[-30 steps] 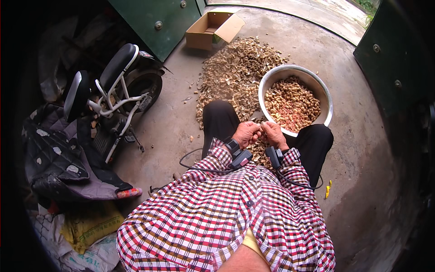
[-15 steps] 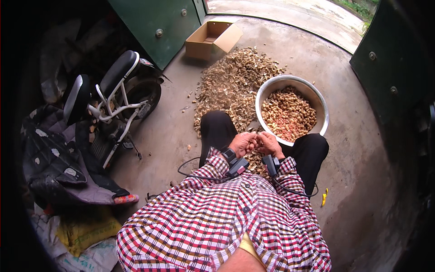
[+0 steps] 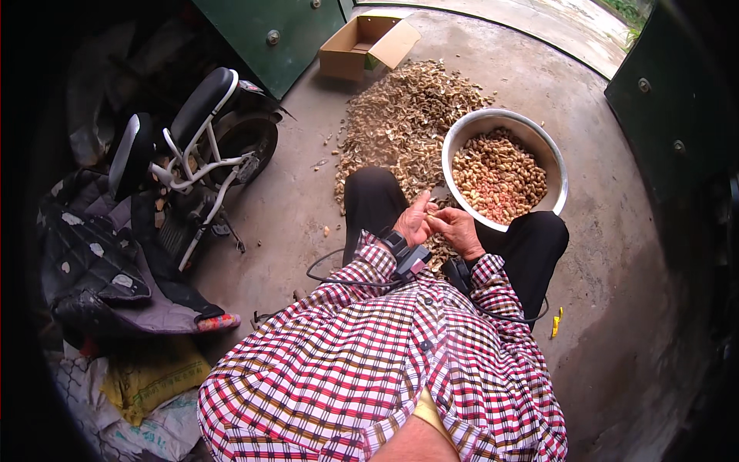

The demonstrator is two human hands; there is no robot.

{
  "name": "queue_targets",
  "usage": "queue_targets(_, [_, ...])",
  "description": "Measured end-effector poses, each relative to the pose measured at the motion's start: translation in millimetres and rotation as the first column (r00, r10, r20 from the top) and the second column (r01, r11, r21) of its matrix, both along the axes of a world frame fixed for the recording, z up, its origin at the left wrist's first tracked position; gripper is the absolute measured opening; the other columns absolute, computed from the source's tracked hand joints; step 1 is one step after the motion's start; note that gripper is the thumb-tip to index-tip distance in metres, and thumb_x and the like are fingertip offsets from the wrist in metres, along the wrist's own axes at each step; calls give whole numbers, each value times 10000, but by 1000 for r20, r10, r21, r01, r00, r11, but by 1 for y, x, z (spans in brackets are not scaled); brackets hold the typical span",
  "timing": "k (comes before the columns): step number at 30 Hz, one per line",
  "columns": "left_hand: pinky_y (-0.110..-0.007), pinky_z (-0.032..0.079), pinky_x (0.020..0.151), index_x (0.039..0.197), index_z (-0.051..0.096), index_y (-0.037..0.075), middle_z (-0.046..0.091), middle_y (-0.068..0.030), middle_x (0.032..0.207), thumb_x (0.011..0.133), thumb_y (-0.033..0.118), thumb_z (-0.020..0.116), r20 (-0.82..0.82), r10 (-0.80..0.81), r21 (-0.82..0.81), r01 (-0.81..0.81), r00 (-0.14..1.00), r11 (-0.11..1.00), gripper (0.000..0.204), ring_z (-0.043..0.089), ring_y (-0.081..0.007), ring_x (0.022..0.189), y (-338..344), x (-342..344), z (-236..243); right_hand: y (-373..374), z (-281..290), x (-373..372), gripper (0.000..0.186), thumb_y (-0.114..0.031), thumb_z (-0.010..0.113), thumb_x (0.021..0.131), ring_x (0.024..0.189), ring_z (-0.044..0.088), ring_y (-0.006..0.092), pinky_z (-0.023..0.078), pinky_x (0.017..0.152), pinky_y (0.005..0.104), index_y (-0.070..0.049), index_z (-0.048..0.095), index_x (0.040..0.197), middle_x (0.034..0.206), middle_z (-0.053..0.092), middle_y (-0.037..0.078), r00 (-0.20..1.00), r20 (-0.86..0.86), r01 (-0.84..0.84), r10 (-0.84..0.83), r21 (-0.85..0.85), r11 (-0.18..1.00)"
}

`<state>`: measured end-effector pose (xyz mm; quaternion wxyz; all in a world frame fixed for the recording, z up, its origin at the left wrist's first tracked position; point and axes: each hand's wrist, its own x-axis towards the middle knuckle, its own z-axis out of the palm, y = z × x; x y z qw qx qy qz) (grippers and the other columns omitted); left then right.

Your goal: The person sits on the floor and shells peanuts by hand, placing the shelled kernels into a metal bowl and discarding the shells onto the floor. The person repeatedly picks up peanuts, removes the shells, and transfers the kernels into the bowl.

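Note:
Between my knees my two hands meet over a heap of peanut shells [image 3: 412, 100]. My left hand [image 3: 413, 223] has its fingers stretched out and pointing away from me. Against it, my right hand [image 3: 459, 232] is closed in a pinch at the fingertips. A small pale piece, which looks like a peanut, shows between the fingers, partly hidden. Just beyond my right knee stands a wide metal basin [image 3: 560, 150] holding unshelled peanuts [image 3: 493, 158], with reddish shelled kernels [image 3: 496, 196] among them.
An open cardboard box [image 3: 344, 61] stands behind the shells by a green door [image 3: 262, 46]. On the left are a small scooter [image 3: 208, 146], a dark quilted cover [image 3: 100, 262] and a yellow sack [image 3: 158, 381]. A yellow scrap [image 3: 556, 322] lies on the concrete floor at right.
My left fingers have straightened from a curled grip, and my right hand has come round to pinch against them. The whole view has shifted slightly.

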<state>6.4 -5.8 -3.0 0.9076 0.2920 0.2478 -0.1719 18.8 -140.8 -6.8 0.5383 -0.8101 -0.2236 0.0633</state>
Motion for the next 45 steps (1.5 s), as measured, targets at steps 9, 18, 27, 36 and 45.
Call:
queue_targets(9, [-388,503,669,916,523,64,560,-107,868,831,346,557,-19,-139,85,140,990,987,296,574,-241,759,-1,-3,1,-3,-15,6,206,-168,648,756,544,538,79,446,482,229,33,604,741,622,596,65,993,-22,114,-115,-56,992])
queue_targets(18, [-393,495,639,901,549,51,596,-98,804,825,215,572,59,-200,149,190,978,970,182,587,-241,720,9,1,-30,-6,-7,8,208,-207,604,810,508,465,29,368,431,168,1,589,815,641,556,-4,905,-424,95,47,307,947])
queue_targets(27, [-256,487,464,844,531,47,573,-36,683,847,218,554,87,-201,133,189,976,973,173,566,-125,547,3,-6,3,-8,-24,15,274,-319,519,867,460,391,19,306,404,161,-55,563,809,597,472,-55,823,-562,148,79,347,926])
queue_targets(36, [-240,441,469,910,538,40,574,-58,775,772,113,633,54,-219,232,201,974,952,182,532,-145,562,2,-9,3,-14,-5,14,294,-275,559,815,596,500,80,410,532,229,17,597,809,664,564,27,863,-506,151,-6,246,957])
queue_targets(45, [-306,522,573,901,527,15,581,-73,729,768,43,610,71,-255,236,232,964,944,160,589,-163,629,5,-8,3,-21,7,14,282,-343,574,823,451,362,15,270,402,167,-67,565,767,564,438,-70,881,-461,-45,106,141,989])
